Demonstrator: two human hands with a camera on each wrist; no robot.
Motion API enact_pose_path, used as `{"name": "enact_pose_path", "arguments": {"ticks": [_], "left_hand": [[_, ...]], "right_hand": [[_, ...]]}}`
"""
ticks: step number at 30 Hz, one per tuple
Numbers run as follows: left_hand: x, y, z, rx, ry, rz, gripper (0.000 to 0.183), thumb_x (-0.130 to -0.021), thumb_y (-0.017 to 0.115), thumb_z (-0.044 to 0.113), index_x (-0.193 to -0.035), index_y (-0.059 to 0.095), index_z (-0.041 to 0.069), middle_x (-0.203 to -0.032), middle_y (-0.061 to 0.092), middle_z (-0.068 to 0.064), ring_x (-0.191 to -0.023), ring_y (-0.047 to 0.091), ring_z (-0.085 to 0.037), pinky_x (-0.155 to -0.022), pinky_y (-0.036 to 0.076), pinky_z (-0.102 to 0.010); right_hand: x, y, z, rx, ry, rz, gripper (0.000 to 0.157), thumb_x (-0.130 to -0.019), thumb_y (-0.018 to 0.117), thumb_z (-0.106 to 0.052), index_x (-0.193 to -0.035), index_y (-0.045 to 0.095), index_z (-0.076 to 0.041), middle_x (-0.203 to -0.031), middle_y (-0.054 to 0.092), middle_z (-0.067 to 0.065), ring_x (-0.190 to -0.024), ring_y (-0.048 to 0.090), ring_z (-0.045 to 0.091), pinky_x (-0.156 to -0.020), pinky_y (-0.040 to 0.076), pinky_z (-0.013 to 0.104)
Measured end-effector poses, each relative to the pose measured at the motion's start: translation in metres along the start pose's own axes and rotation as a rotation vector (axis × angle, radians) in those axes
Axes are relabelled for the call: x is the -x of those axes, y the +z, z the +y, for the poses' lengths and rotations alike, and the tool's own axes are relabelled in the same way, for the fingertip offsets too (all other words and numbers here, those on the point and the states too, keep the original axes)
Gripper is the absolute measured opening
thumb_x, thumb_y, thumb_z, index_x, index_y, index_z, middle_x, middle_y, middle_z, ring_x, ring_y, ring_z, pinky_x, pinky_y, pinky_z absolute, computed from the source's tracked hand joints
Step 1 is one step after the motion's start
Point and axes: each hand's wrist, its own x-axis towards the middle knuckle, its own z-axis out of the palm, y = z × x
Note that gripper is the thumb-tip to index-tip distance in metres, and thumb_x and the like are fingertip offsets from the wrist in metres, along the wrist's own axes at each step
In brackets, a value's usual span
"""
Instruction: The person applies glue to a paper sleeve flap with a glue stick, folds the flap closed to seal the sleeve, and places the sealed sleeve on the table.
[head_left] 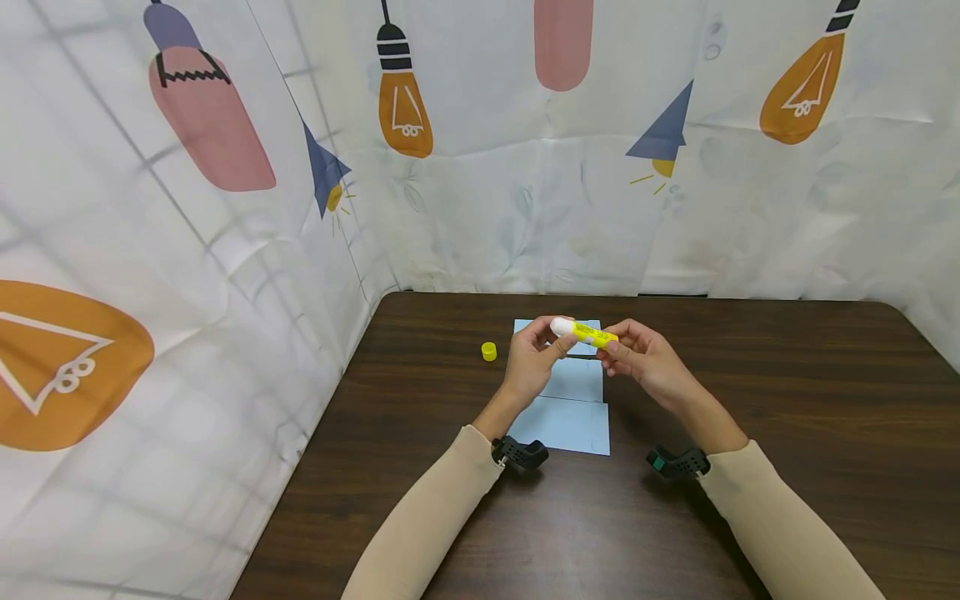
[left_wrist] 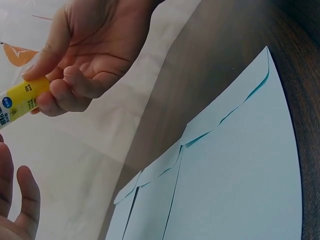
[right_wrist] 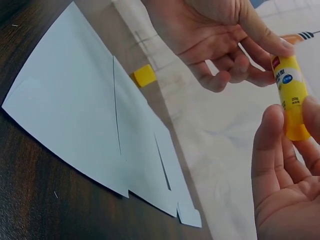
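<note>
A yellow glue stick [head_left: 592,335] with a white end is held level above the table between both hands. My left hand [head_left: 531,360] pinches it near the white end. At the yellow base, my right hand [head_left: 640,358] grips with thumb and fingers, as the right wrist view also shows the hand [right_wrist: 285,185]. The yellow cap [head_left: 489,351] stands off the stick, on the table to the left. Beneath the hands lie light blue paper pieces [head_left: 564,423] in a column, partly covered by the hands. Raised folded edges [left_wrist: 227,107] run along one side of the paper.
The dark brown wooden table [head_left: 810,400] extends around the paper. A white patterned curtain [head_left: 495,208] hangs behind it and along the left side. Each wrist wears a black strap [head_left: 520,452].
</note>
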Motion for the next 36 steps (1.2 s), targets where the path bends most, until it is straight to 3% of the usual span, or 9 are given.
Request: {"name": "enact_pose_path", "arguments": {"ticks": [8, 15, 19, 36], "left_hand": [[0.0007, 0.0005, 0.0052, -0.029, -0.026, 0.011, 0.028, -0.094, 0.071, 0.001, -0.12, 0.067, -0.007, -0.107, 0.065, -0.026, -0.074, 0.052, -0.012, -0.061, 0.042, -0.017], [0.0016, -0.0001, 0.0093, -0.039, -0.025, 0.021, 0.027, -0.095, 0.07, 0.002, -0.121, 0.066, -0.006, -0.107, 0.065, -0.026, -0.072, 0.053, -0.006, -0.063, 0.044, -0.018], [0.0006, -0.001, 0.0055, -0.032, -0.004, 0.013, 0.028, -0.095, 0.071, 0.003, -0.122, 0.067, -0.004, -0.107, 0.066, -0.024, -0.073, 0.054, -0.006, -0.063, 0.045, -0.019], [-0.0003, -0.0026, 0.0015, -0.002, 0.011, -0.019, 0.03, -0.095, 0.072, 0.007, -0.123, 0.067, -0.002, -0.112, 0.066, -0.023, -0.075, 0.053, -0.009, -0.067, 0.049, -0.021]], "right_hand": [[-0.0013, 0.0, 0.0032, 0.047, -0.051, 0.042, 0.024, -0.097, 0.067, -0.004, -0.119, 0.058, -0.009, -0.102, 0.067, 0.006, -0.084, 0.066, 0.015, -0.077, 0.059, 0.024], [-0.0019, -0.0005, 0.0036, -0.148, 0.059, 0.002, 0.014, -0.107, 0.055, -0.021, -0.117, 0.06, -0.012, -0.098, 0.068, 0.003, -0.082, 0.067, 0.012, -0.079, 0.06, 0.024], [-0.0016, -0.0004, 0.003, -0.164, 0.078, 0.003, 0.018, -0.108, 0.052, -0.027, -0.111, 0.059, -0.011, -0.09, 0.068, 0.002, -0.076, 0.064, 0.011, -0.075, 0.058, 0.022], [-0.0016, 0.0009, 0.0047, -0.072, -0.052, 0.056, 0.011, -0.104, 0.058, -0.011, -0.115, 0.058, -0.008, -0.097, 0.07, 0.002, -0.084, 0.069, 0.014, -0.077, 0.059, 0.023]]}}
